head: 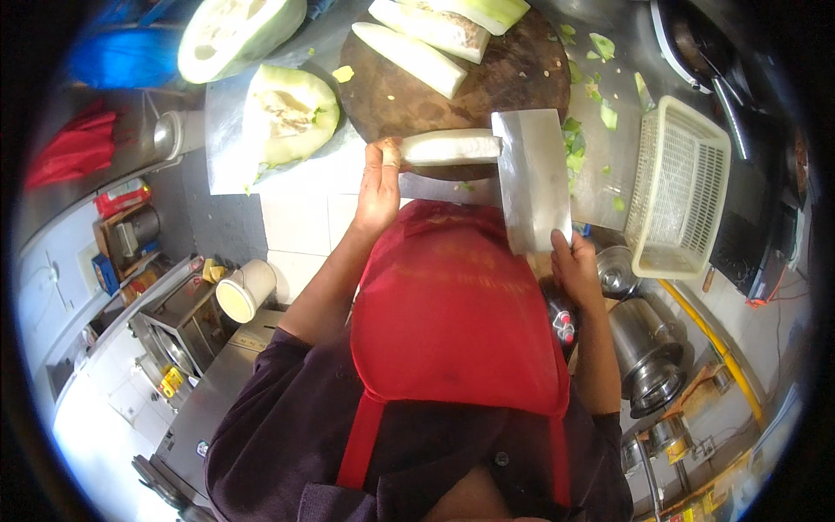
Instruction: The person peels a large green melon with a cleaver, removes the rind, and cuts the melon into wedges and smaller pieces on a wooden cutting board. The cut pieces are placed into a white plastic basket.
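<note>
My left hand (381, 186) grips one end of a long pale piece of winter melon (450, 148), which lies across the near part of a round wooden chopping board (522, 78). In my right hand (577, 267) is a cleaver (533, 176), its broad steel blade at the other end of that piece. More cut lengths, including a pale wedge (411, 59), lie at the far side of the board. To the left sits a scooped-out melon chunk (297, 121), and a larger melon half (238, 36) lies beyond it.
Green peel scraps (608, 116) are scattered over the steel worktop (603, 196) right of the board. A white plastic basket (682, 189) stands at the right edge. Farther right is a wok (691, 46). Metal pots (642, 339) stand lower right, and a white bucket (244, 293) is at lower left.
</note>
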Motion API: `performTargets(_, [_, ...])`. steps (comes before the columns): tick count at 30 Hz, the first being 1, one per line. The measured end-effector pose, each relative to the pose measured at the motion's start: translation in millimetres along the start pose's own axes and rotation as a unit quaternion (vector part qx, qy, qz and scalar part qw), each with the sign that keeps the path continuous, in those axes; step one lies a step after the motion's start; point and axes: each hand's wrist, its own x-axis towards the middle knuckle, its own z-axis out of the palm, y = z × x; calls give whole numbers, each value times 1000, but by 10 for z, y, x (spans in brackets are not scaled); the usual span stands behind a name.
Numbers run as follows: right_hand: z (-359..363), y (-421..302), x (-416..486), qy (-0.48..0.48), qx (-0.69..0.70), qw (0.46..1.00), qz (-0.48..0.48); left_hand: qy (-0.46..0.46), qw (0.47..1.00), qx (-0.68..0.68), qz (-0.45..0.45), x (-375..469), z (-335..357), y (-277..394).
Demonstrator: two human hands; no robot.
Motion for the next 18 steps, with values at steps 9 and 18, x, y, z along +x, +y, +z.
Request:
performTargets(9, [102, 180, -35, 15, -86, 991, -104, 4, 1000, 13, -25, 10, -12, 89])
performTargets(18, [87, 150, -3, 33, -119, 989, -80, -12, 1000, 4, -15, 37, -40, 89])
